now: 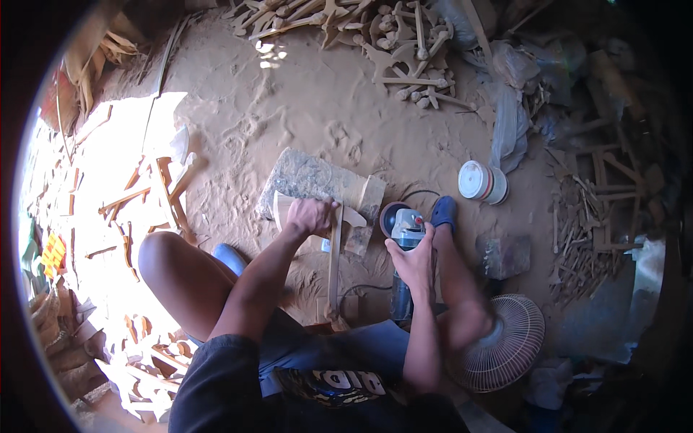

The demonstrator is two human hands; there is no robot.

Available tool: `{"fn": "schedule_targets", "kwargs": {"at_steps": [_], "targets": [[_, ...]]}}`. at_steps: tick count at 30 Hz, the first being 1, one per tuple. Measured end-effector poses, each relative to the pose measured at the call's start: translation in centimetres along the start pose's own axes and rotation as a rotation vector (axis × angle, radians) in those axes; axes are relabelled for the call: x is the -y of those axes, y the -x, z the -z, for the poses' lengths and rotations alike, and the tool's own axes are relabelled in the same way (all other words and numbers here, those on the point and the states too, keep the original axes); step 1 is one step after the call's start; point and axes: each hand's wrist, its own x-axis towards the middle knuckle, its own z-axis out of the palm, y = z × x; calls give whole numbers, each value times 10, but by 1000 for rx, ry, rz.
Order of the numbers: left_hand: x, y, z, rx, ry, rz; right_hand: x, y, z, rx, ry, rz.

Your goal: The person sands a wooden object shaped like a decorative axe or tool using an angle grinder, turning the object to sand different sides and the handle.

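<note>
My left hand (312, 216) is closed around the head of a pale wooden axe-shaped piece (336, 267). Its pointed end sticks out to the right of my fist, and its long straight shaft runs down towards my lap. To the right, my right hand (416, 261) grips the body of an angle grinder (408, 229) with a red button on top. The grinder's dark round disc (393, 218) is on its left side, apart from the wooden piece. Just beyond my left hand lies a thick grey log (310, 177) on the sandy ground.
A white lidded bucket (475, 180) stands right of my blue-sandalled foot (444, 211). By my right knee is a round fan (514, 339). Carved wooden pieces (419, 54) are heaped at the back, with more lying in bright light at left. A dark cable (419, 193) lies behind the grinder.
</note>
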Motion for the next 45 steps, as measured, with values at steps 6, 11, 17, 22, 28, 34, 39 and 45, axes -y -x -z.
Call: {"fn": "schedule_targets", "kwargs": {"at_steps": [6, 11, 17, 22, 28, 34, 39, 45], "targets": [[-7, -1, 1, -39, -16, -25, 29, -22, -10, 192, 170, 36], [3, 5, -4, -76, 23, 8, 60, -36, -25, 309, 201, 51], [2, 5, -7, -96, 59, 1, 73, -53, -36, 362, 258, 94], [4, 6, -7, -115, 51, 1, 82, -58, -45, 400, 280, 161], [-1, 5, -4, -56, 33, 19, 82, -58, -46, 388, 290, 127], [4, 4, -9, -141, 55, 0, 79, -59, -43, 433, 299, 92], [2, 3, -11, -120, 30, 6, 52, -60, -36, 404, 212, 6], [2, 5, -10, -166, 40, 9, 21, -50, -20, 381, 101, -68]]}}
